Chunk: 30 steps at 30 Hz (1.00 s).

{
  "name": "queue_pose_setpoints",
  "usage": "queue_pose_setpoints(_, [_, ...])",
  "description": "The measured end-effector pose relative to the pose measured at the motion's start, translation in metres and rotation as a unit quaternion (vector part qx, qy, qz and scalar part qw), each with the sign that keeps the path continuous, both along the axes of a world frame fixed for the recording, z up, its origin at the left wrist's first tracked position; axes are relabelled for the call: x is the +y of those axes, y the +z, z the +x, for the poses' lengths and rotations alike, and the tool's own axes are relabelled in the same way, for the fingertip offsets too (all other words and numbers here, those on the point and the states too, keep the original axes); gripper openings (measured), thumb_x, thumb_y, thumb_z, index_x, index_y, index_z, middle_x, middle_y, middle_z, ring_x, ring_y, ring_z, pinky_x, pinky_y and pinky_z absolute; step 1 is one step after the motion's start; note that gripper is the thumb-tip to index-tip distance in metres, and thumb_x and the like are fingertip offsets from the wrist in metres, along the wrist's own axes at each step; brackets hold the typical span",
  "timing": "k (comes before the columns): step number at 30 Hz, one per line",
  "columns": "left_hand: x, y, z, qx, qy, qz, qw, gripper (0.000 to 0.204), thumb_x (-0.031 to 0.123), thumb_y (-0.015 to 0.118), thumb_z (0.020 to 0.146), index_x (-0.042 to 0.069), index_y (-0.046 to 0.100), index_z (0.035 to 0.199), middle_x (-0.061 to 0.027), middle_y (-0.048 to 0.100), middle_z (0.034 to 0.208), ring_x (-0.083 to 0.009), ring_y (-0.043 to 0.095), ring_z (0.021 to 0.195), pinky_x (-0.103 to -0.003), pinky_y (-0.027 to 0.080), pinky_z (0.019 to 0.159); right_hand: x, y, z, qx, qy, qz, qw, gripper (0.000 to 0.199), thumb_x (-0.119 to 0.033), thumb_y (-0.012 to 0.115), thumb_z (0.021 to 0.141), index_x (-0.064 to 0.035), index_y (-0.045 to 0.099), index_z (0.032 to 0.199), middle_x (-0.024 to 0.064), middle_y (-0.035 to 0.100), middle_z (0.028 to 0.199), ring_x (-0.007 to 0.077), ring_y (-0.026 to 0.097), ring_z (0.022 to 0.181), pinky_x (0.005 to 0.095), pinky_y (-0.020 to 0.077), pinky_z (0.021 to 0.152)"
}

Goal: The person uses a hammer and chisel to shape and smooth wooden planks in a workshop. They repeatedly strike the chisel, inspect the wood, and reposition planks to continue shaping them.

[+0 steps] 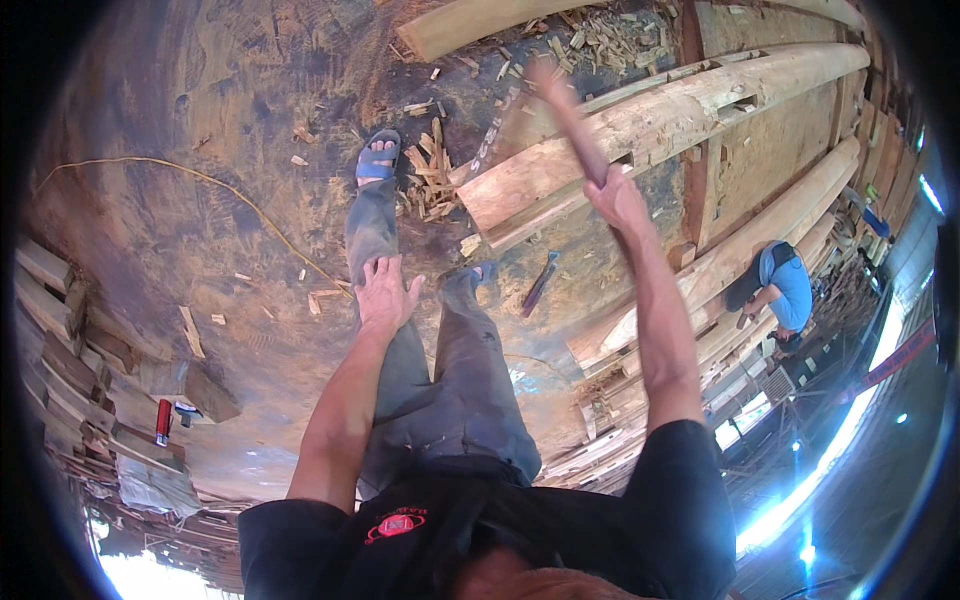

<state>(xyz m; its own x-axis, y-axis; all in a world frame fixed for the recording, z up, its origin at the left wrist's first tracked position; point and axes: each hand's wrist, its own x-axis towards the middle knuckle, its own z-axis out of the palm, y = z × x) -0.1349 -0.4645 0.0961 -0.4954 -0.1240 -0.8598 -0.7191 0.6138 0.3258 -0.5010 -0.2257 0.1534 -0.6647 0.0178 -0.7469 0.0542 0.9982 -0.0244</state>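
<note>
My right hand (618, 202) is raised over a long timber log (680, 125), its fingers wrapped round the handle of a wooden-handled tool (577, 130). The tool's far end is smeared by motion, so I cannot make out its head. Slots are cut in the log's upper face, and one lies just beside my grip. My left hand (381, 292) rests on my left knee with its fingers apart, holding nothing. A chisel-like tool with a blue end (541, 284) lies on the floor to the right of my feet.
Wood chips (430, 175) are heaped by the log's near end. A second log (740, 235) lies farther right, where a co-worker in a blue shirt (790, 290) bends down. A yellow cord (215, 185) crosses the floor at left, near stacked timber and a red cylinder (163, 422).
</note>
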Motion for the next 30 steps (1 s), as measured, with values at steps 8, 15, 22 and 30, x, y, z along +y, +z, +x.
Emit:
queue_pose_setpoints(8, [-0.005, -0.007, -0.001, -0.039, -0.021, -0.005, 0.999, 0.059, 0.047, 0.068, 0.095, 0.009, 0.056, 0.138, -0.0092, 0.052, 0.143, -0.0329, 0.038, 0.143, -0.065, 0.045, 0.105, 0.035, 0.060, -0.049, 0.092, -0.157, -0.007, 0.983, 0.062, -0.050, 0.070, 0.093, 0.0059, 0.065, 0.119, 0.0266, 0.073, 0.104, 0.0359, 0.072, 0.100, 0.0434, 0.0542, 0.087])
queue_pose_setpoints(15, [-0.008, -0.008, -0.005, -0.020, -0.016, -0.012, 1.000, 0.057, 0.046, 0.068, 0.094, 0.008, 0.058, 0.136, -0.0089, 0.053, 0.143, -0.0333, 0.039, 0.143, -0.061, 0.045, 0.106, 0.017, -0.014, -0.065, -0.071, 0.037, 0.035, 0.996, 0.078, -0.051, 0.071, 0.087, 0.0129, 0.060, 0.131, 0.0293, 0.072, 0.115, 0.0369, 0.071, 0.105, 0.0452, 0.0540, 0.092])
queue_pose_setpoints(22, [-0.013, -0.009, -0.012, -0.029, -0.015, -0.018, 0.999, 0.055, 0.045, 0.068, 0.095, 0.008, 0.058, 0.135, -0.0091, 0.057, 0.139, -0.0347, 0.041, 0.141, -0.059, 0.046, 0.106, 0.051, -0.004, -0.065, 0.073, -0.069, 0.070, 0.992, 0.079, -0.052, 0.069, 0.088, 0.0143, 0.061, 0.129, 0.0342, 0.070, 0.117, 0.0398, 0.071, 0.108, 0.0453, 0.0534, 0.094])
queue_pose_setpoints(30, [-0.012, -0.008, -0.015, 0.003, -0.047, -0.038, 0.998, 0.055, 0.045, 0.069, 0.095, 0.009, 0.060, 0.135, -0.0093, 0.058, 0.135, -0.0356, 0.045, 0.136, -0.052, 0.048, 0.107, 0.039, -0.018, -0.078, -0.154, 0.198, 0.086, 0.964, 0.071, -0.050, 0.071, 0.088, 0.0073, 0.063, 0.130, 0.0314, 0.071, 0.116, 0.0442, 0.068, 0.114, 0.0475, 0.0522, 0.100])
